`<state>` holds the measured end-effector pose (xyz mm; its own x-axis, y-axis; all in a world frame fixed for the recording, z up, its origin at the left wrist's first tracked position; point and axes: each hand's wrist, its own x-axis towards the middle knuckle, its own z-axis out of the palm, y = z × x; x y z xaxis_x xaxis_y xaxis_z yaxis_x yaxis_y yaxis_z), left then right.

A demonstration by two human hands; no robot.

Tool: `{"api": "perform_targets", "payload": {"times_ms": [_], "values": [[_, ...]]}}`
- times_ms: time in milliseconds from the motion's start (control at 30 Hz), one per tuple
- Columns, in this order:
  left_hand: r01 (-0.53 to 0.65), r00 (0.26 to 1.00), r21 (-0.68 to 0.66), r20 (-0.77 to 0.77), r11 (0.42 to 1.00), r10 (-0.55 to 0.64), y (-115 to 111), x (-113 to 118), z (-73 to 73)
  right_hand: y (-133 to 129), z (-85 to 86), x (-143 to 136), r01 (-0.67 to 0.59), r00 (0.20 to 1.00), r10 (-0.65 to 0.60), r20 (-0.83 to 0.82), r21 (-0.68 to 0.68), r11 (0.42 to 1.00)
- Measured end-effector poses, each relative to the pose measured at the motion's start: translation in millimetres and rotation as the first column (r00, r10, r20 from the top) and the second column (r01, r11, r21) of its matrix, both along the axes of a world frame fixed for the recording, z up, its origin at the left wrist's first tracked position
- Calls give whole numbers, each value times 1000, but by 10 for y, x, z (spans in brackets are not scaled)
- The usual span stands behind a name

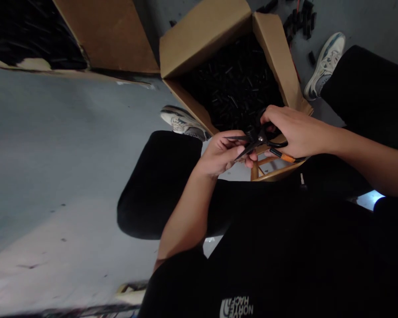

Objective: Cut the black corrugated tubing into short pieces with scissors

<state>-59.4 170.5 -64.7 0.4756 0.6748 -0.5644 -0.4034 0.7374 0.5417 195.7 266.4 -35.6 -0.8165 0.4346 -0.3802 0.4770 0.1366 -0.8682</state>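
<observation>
My right hand (293, 128) grips a pair of scissors (260, 138) with dark handles. The blades are spread apart and point left, across the fingers of my left hand (223, 152). My left hand is closed, its thumb and curled fingers around the blade tips. A small black piece (250, 132) shows at the left fingertips beside the blades; its exact kind is hard to make out. Under my right palm, a black loop with an orange band (287, 157) is visible. Just beyond both hands stands an open cardboard box (205, 37) holding many short black tube-like pieces (234, 84).
Another cardboard box (114, 35) with dark contents stands at the upper left. Loose black pieces (300, 20) lie on the grey floor (69, 145) at the upper right. My shoes (328, 62) flank the near box. A wooden stool frame (273, 176) shows below my hands.
</observation>
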Motion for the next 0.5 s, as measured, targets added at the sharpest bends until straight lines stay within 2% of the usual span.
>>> {"api": "perform_targets", "payload": {"times_ms": [233, 333, 500], "values": [[-132, 986, -4, -105, 991, 131, 63, 78, 82, -44, -90, -14, 109, 992, -121, -39, -226, 968], [-184, 969, -44, -178, 982, 173, 80, 105, 97, -73, -132, -49, 151, 981, -182, -61, -338, 929], [-181, 961, -98, -227, 979, 155, 132, 132, 148, -109, -141, -124, 183, 955, -275, -113, -507, 842]]}}
